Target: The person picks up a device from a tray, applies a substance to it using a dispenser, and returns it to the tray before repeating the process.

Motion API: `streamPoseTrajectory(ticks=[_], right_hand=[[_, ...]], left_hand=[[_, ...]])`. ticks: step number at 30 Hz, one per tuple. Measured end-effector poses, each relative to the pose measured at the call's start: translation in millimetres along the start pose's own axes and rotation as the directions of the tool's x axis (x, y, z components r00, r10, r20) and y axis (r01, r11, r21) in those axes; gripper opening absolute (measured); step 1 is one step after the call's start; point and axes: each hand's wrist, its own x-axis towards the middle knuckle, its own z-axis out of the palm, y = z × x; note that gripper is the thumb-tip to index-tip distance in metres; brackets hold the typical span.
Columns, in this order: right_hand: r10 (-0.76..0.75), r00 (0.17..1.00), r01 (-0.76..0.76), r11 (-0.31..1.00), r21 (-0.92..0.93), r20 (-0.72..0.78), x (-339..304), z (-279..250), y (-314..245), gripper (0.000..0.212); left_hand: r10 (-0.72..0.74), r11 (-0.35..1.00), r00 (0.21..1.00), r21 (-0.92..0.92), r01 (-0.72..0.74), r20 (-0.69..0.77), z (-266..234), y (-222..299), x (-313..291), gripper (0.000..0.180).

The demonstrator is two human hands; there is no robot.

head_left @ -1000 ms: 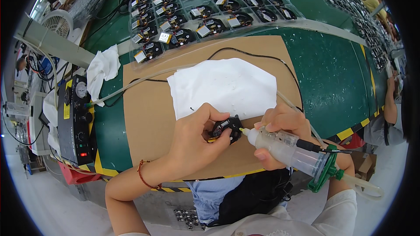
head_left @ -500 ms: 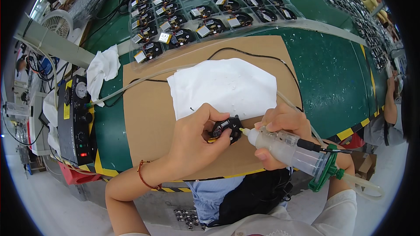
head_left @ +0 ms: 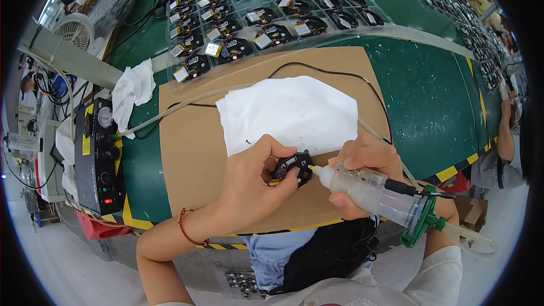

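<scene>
Pinched between the thumb and fingers of my left hand (head_left: 258, 173) is a small round black electronic part (head_left: 293, 168), tilted above the cardboard. My right hand (head_left: 368, 164) is wrapped round a clear glue-dispensing syringe (head_left: 362, 190) with whitish contents, a green cap and an air hose at its rear. The syringe's yellowish tip meets, or almost meets, the right edge of the black part; the gap is too small to judge. Just beyond both hands a folded white cloth (head_left: 289, 113) lies on the brown cardboard sheet (head_left: 192, 164), with small specks on it.
A clear compartment tray (head_left: 249, 3) of black parts with silvery batteries stands at the back. On the left is a black dispenser box (head_left: 99, 158) with a gauge and lit red switch, near a white rag (head_left: 134, 90). A hose and black cable cross the cardboard. Other people work beyond.
The syringe and my right hand have shifted very slightly left, along the edge of the black part. My left hand's grip is the same.
</scene>
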Motion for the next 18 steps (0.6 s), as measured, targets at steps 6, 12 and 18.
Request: streamPoseTrajectory(ticks=[6, 12, 18], right_hand=[[0.055, 0.998, -0.056, 0.998, 0.021, 0.033, -1.5, -3.2, -3.8, 0.052], [0.003, 1.0, -0.003, 1.0, -0.005, -0.008, 0.5, -0.4, -0.2, 0.05], [0.003, 1.0, -0.003, 1.0, 0.004, -0.02, 0.0, -0.4, -0.3, 0.049]], left_hand=[[0.012, 1.0, 1.0, -0.012, -0.012, -0.009, 0.3, -0.4, -0.1, 0.022], [0.013, 1.0, 1.0, 0.005, -0.013, -0.005, -0.3, -0.5, 0.2, 0.022], [0.01, 1.0, 1.0, 0.005, -0.01, -0.006, 0.9, -0.1, -1.2, 0.022]])
